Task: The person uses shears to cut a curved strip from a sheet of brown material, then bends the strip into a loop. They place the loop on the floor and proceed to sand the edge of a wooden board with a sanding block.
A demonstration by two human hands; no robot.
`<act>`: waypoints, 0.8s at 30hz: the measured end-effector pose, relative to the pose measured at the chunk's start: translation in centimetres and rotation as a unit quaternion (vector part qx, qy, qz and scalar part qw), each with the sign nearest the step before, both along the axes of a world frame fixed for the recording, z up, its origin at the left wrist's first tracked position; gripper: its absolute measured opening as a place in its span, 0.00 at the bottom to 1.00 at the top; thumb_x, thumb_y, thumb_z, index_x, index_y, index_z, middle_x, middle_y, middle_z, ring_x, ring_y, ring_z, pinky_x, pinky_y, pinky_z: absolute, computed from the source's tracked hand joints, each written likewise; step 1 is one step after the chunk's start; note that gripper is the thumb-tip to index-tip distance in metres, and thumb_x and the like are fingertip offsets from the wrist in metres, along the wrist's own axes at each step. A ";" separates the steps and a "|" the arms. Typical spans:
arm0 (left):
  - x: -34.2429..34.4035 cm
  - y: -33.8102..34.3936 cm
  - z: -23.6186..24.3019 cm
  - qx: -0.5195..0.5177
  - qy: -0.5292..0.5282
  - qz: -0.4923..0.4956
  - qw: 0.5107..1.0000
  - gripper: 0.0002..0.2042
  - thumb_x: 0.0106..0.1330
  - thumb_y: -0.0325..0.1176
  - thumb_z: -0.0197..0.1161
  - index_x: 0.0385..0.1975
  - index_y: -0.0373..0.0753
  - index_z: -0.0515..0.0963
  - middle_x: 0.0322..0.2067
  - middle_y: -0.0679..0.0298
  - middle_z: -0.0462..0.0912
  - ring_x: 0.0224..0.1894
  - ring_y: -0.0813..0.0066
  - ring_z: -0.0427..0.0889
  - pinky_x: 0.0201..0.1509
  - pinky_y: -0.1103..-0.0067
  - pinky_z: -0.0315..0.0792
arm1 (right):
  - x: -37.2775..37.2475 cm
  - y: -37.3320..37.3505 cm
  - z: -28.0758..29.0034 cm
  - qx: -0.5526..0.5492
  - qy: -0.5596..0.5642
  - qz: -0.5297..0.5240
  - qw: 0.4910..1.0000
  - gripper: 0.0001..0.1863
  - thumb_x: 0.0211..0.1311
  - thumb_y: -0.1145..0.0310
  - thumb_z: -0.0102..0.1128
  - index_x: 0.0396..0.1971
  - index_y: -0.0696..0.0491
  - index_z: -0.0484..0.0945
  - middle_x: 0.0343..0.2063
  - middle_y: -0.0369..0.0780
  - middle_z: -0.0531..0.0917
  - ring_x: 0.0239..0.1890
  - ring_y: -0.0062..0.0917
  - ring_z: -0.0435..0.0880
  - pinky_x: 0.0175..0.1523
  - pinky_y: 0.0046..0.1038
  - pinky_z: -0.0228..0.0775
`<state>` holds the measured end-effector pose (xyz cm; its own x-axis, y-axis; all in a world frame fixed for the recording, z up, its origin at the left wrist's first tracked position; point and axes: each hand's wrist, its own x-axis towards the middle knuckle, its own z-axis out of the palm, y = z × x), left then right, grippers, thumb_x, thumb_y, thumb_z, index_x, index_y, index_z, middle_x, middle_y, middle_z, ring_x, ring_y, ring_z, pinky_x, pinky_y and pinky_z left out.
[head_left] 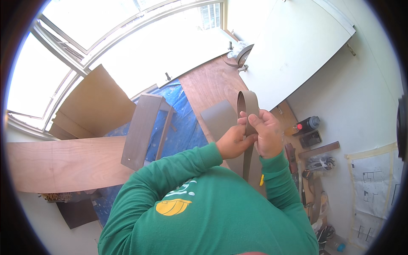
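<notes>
A long, flat grey-brown strip of edge banding (251, 100) curves into an upright loop in front of my chest. One tail of it hangs down between my hands and runs along my green sweater. My right hand (268, 132) is closed on the strip, its thumb and fingers pinching it just below the loop. Pressed against the same spot from the left, my left hand (235, 140) also grips the strip, its fingertips partly hidden behind it. Beyond my hands a grey panel (217, 117) lies on a reddish plywood sheet (212, 80).
White door panels with hinges (301, 46) stand beyond my hands. A grey wooden drawer frame (142, 127) rests on blue sheeting (180, 127) at left, near plywood and cardboard (93, 106). Bottles (310, 123) and tools line the right wall, below taped drawings (369, 187).
</notes>
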<state>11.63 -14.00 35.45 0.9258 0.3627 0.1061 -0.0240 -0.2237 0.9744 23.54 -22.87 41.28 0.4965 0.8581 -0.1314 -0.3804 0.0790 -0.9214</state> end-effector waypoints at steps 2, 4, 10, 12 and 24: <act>-0.1 -0.6 1.5 0.077 -0.051 0.069 0.993 0.17 0.74 0.35 0.60 0.57 0.33 0.72 0.43 0.50 0.84 0.45 0.54 0.84 0.50 0.64 0.77 | -0.4 0.3 0.1 0.023 -0.027 -0.036 0.999 0.12 0.73 0.67 0.64 0.45 0.62 0.81 0.38 0.45 0.89 0.39 0.22 0.87 0.48 0.24 0.80; 0.0 -0.5 1.5 0.100 -0.014 0.085 0.991 0.17 0.75 0.35 0.61 0.57 0.33 0.72 0.43 0.49 0.84 0.45 0.52 0.84 0.50 0.65 0.77 | -0.9 0.4 0.7 0.042 -0.050 -0.067 0.996 0.13 0.74 0.67 0.63 0.45 0.63 0.81 0.39 0.45 0.89 0.39 0.22 0.87 0.49 0.24 0.79; 0.5 -0.4 0.9 -0.006 -0.050 0.068 0.996 0.16 0.78 0.38 0.57 0.55 0.31 0.72 0.41 0.56 0.85 0.43 0.63 0.85 0.47 0.69 0.78 | 0.1 0.3 -0.1 0.019 -0.042 0.004 0.999 0.17 0.74 0.68 0.60 0.54 0.65 0.76 0.49 0.47 0.86 0.49 0.25 0.86 0.53 0.28 0.80; 0.5 -0.2 0.8 -0.082 -0.068 0.087 0.990 0.16 0.80 0.40 0.56 0.53 0.31 0.73 0.40 0.59 0.85 0.42 0.70 0.84 0.46 0.70 0.78 | 0.0 0.0 -0.5 0.011 -0.062 -0.015 0.998 0.21 0.75 0.66 0.61 0.58 0.63 0.73 0.54 0.47 0.82 0.54 0.26 0.83 0.57 0.28 0.78; -1.1 4.3 5.9 -0.527 -0.065 0.236 0.814 0.11 0.82 0.39 0.49 0.41 0.39 0.71 0.32 0.65 0.77 0.39 0.65 0.82 0.46 0.67 0.79 | -3.9 -1.8 -6.7 -0.014 -0.407 0.019 0.913 0.30 0.67 0.60 0.70 0.63 0.58 0.72 0.55 0.44 0.80 0.60 0.31 0.77 0.65 0.34 0.69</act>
